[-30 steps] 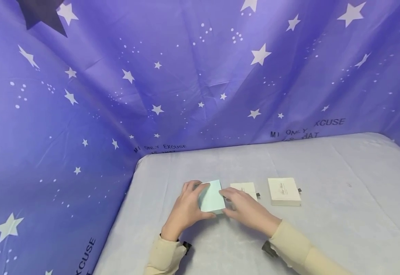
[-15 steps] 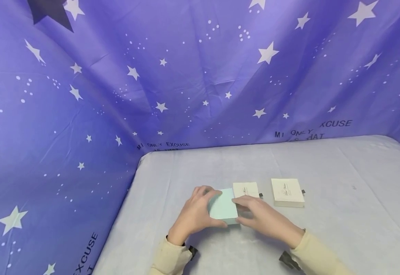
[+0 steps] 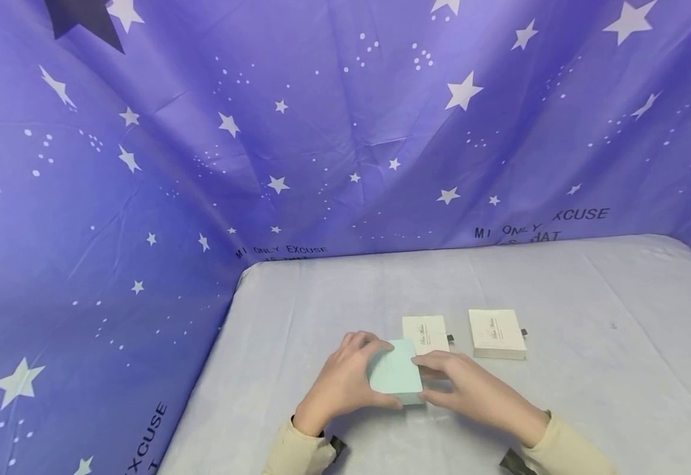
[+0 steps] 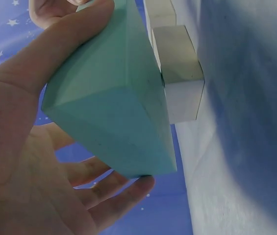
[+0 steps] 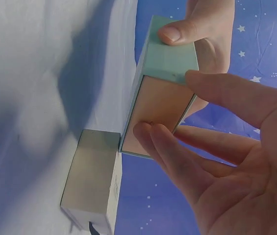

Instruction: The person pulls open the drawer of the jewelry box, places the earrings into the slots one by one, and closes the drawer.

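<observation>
A mint-green drawer box (image 3: pixel 397 371) is held between both hands, just in front of a smaller white box (image 3: pixel 424 332). My left hand (image 3: pixel 347 379) grips it from the left, thumb (image 4: pixel 79 36) along its near side and fingers spread round the far side. From the right, my right hand (image 3: pixel 470 386) holds the other end. There the right wrist view shows a cream inner end face (image 5: pixel 165 100), framed by the green sleeve. Two fingertips press on the middle of that face, and the thumb sits at the sleeve's near edge.
Another white box (image 3: pixel 496 330), with black lettering and a dark ribbon tab, lies farther right. Both white boxes rest on the pale cloth-covered table (image 3: pixel 589 369). A purple star-printed curtain (image 3: pixel 345 132) hangs behind and to the left.
Both hands have carried the mint-green box to the right and nearer to me, so more of the white box behind it shows. The white boxes stay where they were.
</observation>
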Demonstrator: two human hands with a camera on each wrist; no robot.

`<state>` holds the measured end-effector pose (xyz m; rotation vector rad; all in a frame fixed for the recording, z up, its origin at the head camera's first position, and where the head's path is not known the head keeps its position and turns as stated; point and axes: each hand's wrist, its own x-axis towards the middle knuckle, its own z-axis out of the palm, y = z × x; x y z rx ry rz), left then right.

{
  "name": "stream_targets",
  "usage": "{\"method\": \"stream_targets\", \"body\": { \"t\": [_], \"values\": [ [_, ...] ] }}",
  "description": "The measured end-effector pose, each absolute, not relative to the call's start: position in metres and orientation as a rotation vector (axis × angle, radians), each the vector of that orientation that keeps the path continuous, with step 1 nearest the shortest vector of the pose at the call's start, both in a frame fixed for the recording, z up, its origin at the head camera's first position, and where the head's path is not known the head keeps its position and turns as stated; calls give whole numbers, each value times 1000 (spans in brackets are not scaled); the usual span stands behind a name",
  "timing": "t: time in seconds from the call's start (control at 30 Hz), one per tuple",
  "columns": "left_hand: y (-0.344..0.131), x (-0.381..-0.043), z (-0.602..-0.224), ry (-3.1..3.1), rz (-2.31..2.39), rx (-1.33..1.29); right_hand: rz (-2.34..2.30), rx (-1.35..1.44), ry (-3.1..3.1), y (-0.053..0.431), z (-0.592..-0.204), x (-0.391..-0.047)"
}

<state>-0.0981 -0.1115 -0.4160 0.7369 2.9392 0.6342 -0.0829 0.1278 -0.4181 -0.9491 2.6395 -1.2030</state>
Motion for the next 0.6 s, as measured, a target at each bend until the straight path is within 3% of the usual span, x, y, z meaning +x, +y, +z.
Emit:
{"method": "stream_targets", "body": {
  "t": [0.6],
  "values": [
    [-96,-97,-431,2917,606,814,-1080,-891,2717,144,-427,-75]
  ]
}}
